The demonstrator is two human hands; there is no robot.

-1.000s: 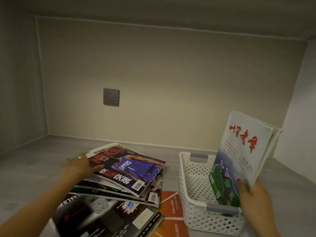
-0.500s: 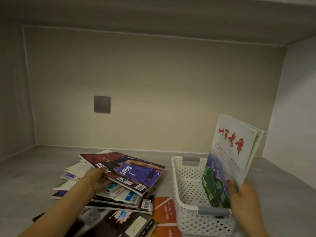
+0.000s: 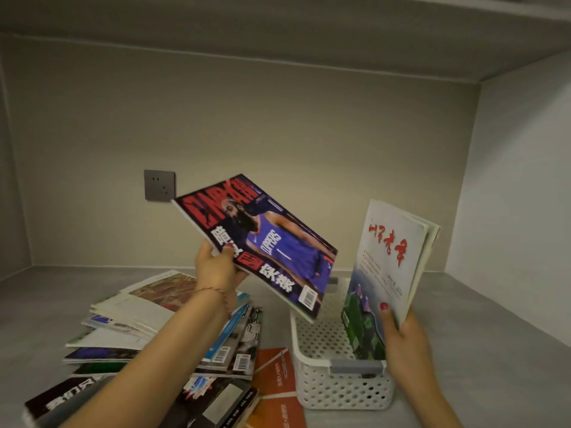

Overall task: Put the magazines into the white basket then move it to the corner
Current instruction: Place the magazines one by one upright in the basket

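Note:
My left hand (image 3: 217, 268) grips a basketball magazine (image 3: 262, 242) with a blue-jersey cover, tilted in the air above the white basket's left rim. The white perforated basket (image 3: 336, 387) sits on the grey shelf floor at lower right. My right hand (image 3: 404, 341) holds a pale magazine with red characters (image 3: 389, 261) upright, its lower end inside the basket at the right side. A loose pile of magazines (image 3: 139, 316) lies left of the basket, under my left forearm.
An orange booklet (image 3: 275, 375) lies flat against the basket's left side. A grey wall socket (image 3: 159, 185) is on the back wall. The right wall and back right corner (image 3: 457, 267) stand just beyond the basket.
My left hand has lifted the basketball magazine off the pile and swung it up and right toward the basket. The right hand still holds the pale magazine upright in the basket.

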